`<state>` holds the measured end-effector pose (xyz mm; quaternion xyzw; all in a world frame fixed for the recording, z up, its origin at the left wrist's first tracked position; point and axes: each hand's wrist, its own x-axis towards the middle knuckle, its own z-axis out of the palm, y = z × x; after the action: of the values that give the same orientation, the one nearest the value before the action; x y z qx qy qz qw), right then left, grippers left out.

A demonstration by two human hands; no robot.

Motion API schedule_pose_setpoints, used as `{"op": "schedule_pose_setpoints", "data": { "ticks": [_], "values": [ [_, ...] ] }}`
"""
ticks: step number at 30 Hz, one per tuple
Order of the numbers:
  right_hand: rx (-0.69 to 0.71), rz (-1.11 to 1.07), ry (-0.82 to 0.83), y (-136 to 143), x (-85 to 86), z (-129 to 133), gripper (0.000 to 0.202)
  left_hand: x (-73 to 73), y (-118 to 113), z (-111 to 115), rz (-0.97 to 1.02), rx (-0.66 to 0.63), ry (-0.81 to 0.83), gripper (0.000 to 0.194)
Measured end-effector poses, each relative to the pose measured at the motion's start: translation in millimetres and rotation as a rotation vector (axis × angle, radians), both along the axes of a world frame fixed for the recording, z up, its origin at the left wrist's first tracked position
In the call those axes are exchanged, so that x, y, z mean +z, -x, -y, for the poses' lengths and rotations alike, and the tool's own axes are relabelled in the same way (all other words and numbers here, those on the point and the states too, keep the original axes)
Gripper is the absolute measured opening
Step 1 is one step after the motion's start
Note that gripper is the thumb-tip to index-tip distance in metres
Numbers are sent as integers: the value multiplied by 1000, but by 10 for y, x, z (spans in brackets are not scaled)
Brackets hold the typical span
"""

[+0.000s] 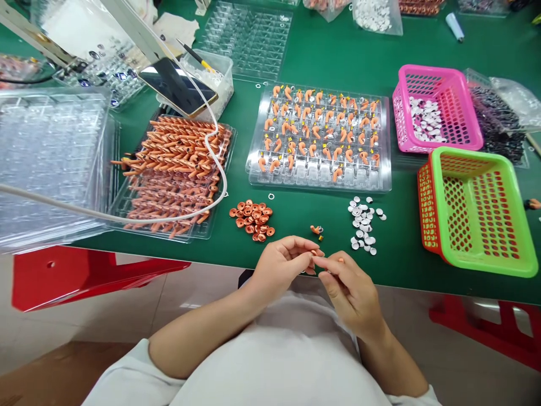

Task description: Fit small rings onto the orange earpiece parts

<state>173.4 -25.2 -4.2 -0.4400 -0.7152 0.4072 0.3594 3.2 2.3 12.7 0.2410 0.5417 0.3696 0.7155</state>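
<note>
At the near edge of the green worktop (338, 51), the left hand (276, 265) pinches a small copper-coloured piece (313, 254) between thumb and fingers, and the right hand (353, 290) reaches in with its fingertips curled against it. The piece is mostly covered by the fingers, so its full shape cannot be told; what shows is smooth and faintly shiny.

Just beyond the hands lie a curved orange part (316, 229) and a tiny yellow bit (320, 238). To their left is a heap of round copper-coloured cups (251, 219), each hollow with a shiny rim; to their right, scattered white discs (362, 228).

Farther back, a clear compartment tray (382, 183) holds rows of curved orange pieces with yellow tips. Left of it, another clear tray (207, 230) is heaped with long copper-coloured pieces (177, 149). The pink basket (459, 79) contains white discs, and the lime-green basket (499, 163) sits nested in a red one (426, 208). A clear tub (228, 70) holds small pale bits, partly behind a phone (177, 84).
</note>
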Motion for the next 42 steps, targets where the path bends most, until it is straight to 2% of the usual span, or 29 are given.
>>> {"op": "schedule_pose_setpoints", "data": {
  "ticks": [3, 6, 13, 18, 22, 28, 32, 42],
  "values": [
    [-42, 18, -3, 25, 11, -15, 32, 3, 4, 19, 27, -25, -4, 18],
    [-62, 2, 65, 21, 22, -18, 29, -18, 23, 41, 54, -72, -33, 24],
    [-34, -114, 284, -56, -5, -40, 25, -123, 106, 73, 56, -228, -125, 20],
    [2, -241, 357, -147, -44, -62, 37, -101, 140, 60, 19, -209, -121, 21],
    [3, -260, 292, -137, -62, -69, 40, -71, 144, 47, 10, -158, -121, 20],
    [-57, -91, 29, -42, -64, -85, 46, -75, 151, 36, -33, -135, -229, 19],
    [-92, -37, -91, -5, -40, -106, 51, -91, 148, 70, -21, -148, -273, 19],
    [-91, 7, -169, 14, -56, -152, 57, -105, 129, 106, -170, -185, -580, 12]
  ]
}}
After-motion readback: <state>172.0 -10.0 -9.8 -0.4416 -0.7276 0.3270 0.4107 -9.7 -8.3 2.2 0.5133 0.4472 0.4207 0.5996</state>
